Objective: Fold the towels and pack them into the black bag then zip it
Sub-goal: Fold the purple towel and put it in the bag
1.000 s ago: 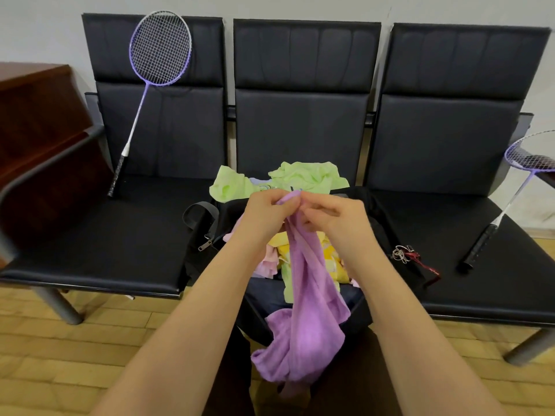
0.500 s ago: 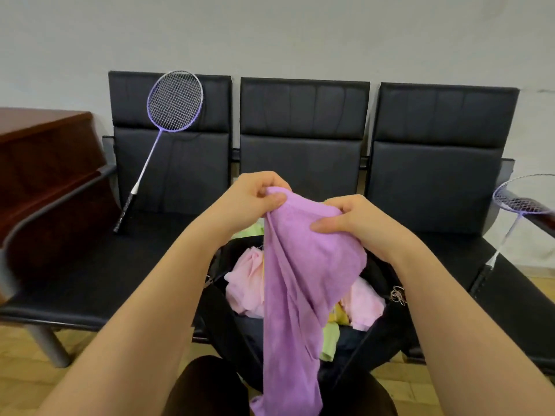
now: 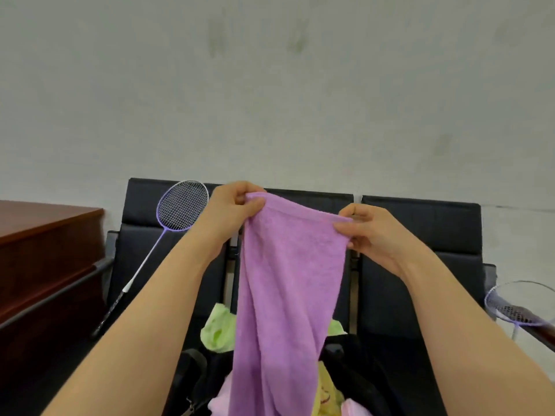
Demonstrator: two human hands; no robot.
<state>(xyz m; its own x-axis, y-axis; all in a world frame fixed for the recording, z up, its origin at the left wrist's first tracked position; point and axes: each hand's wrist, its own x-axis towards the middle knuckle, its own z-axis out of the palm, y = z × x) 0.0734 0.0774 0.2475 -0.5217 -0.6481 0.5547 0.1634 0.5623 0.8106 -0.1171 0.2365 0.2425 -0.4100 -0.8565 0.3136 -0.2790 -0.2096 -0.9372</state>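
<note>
**Purple towel held up by its top edge, first fold not yet made**

Both hands are raised in front of the row of black seats (image 3: 420, 235). Left hand (image 3: 232, 210) pinches one top corner of the purple towel (image 3: 288, 295), thumb over the hem, fingers curled behind. Right hand (image 3: 368, 232) pinches the other corner, fingers curled round the edge. The hem runs between them, slightly slack, sloping down toward the right hand. The rest of the cloth hangs free and gathers narrower below, with lengthwise creases; its lower end leaves the frame.

Under the hanging towel sits the black bag (image 3: 354, 364) on the middle seat, mouth open. Other towels lie loose in and around it: a green towel (image 3: 217, 331) bunched at the far rim, a yellow towel (image 3: 326, 394) and a pink towel (image 3: 220, 400) in the opening. None of them looks folded. The zip is hidden from here.

Step in hand, as I judge it: spreading this one towel out flat before folding. Task looks early; nothing is packed neat.

Next move calls for pulling the corners apart to take the slack out of the hem, then bringing the corners together, or laying the cloth on a seat to halve it. The creased lower part may need a shake first, else the fold comes out crooked.

Also present: a purple racket (image 3: 180, 208) leaning on the left seat back, a second racket (image 3: 516, 307) at the right edge, a wooden cabinet (image 3: 45, 250) on the left.
</note>
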